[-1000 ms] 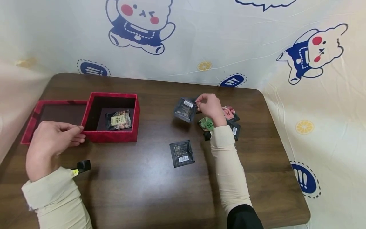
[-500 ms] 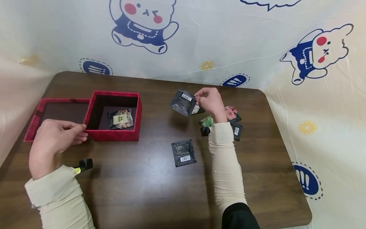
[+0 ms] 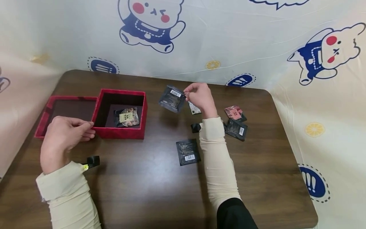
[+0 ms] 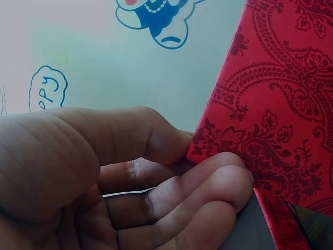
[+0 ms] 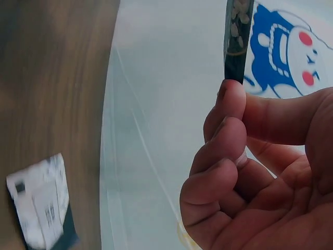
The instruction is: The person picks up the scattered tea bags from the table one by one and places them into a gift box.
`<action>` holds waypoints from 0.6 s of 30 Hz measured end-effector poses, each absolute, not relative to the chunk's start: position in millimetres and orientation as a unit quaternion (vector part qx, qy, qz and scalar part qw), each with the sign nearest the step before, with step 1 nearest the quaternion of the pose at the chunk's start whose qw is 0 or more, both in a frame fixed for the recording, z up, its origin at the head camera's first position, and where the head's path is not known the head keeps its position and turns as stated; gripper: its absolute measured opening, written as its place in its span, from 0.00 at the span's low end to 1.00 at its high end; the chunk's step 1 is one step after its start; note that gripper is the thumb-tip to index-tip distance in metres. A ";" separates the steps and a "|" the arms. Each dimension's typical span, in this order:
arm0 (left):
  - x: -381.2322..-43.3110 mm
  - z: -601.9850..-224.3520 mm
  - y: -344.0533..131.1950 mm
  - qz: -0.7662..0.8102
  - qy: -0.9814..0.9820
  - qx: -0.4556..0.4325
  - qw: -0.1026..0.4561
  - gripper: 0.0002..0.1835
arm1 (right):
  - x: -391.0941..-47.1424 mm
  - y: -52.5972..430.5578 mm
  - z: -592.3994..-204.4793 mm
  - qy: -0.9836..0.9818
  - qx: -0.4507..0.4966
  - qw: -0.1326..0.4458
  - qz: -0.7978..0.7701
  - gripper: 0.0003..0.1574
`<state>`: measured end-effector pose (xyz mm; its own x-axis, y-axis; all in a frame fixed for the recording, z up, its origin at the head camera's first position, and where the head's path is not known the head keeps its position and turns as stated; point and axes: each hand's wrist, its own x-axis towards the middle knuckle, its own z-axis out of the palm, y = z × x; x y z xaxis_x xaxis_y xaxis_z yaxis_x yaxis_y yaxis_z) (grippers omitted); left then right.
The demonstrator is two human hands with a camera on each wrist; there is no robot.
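Observation:
My right hand [image 3: 200, 97] pinches a dark sachet [image 3: 172, 98] by its corner between thumb and index finger and holds it above the table's far side. Its barcode side shows in the head view; edge-on, the sachet [image 5: 238, 39] rises from the fingertips in the right wrist view. My left hand [image 3: 67, 132] grips the near left corner of a red patterned box [image 3: 121, 133], thumb and fingers around the corner [image 4: 205, 143]. Inside the box lies one sachet [image 3: 126, 117] with a pale yellow label.
The red lid [image 3: 43, 122] lies left of the box, inside up. A dark sachet [image 3: 188, 152] lies mid-table. A white-faced sachet [image 3: 195, 108] is under the right hand. Right of the forearm lie a pink-labelled sachet [image 3: 233, 112] and a black one [image 3: 236, 128].
My right hand has lifted the dark sachet and carried it left toward the box. The left hand keeps its hold on the box corner. The head view has shifted slightly.

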<state>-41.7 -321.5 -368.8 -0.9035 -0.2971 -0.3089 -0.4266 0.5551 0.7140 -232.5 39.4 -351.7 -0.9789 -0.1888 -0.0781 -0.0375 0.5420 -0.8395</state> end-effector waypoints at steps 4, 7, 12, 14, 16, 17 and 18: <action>-41.1 -368.0 -319.5 0.427 0.877 -0.209 0.070 0.24 | -232.3 15.6 -350.2 0.878 -0.081 0.086 -0.464 0.04; -40.1 -368.0 -318.9 0.426 0.877 -0.211 0.068 0.22 | -232.6 -4.9 -349.0 0.882 -0.096 0.091 -0.452 0.04; -38.8 -367.5 -318.5 0.423 0.879 -0.208 0.069 0.23 | -229.6 -39.1 -343.8 0.884 -0.125 0.099 -0.440 0.07; -39.1 -366.7 -317.6 0.424 0.878 -0.210 0.068 0.23 | -227.9 -50.4 -341.1 0.881 -0.138 0.103 -0.440 0.08; -39.5 -366.6 -316.2 0.424 0.878 -0.212 0.066 0.22 | -226.6 -59.6 -339.6 0.881 -0.148 0.109 -0.435 0.07; -39.8 -366.8 -315.9 0.425 0.877 -0.213 0.065 0.22 | -226.1 -63.2 -339.4 0.882 -0.152 0.112 -0.433 0.07; -40.0 -366.9 -315.6 0.427 0.876 -0.214 0.065 0.22 | -225.6 -66.0 -339.7 0.882 -0.152 0.117 -0.431 0.07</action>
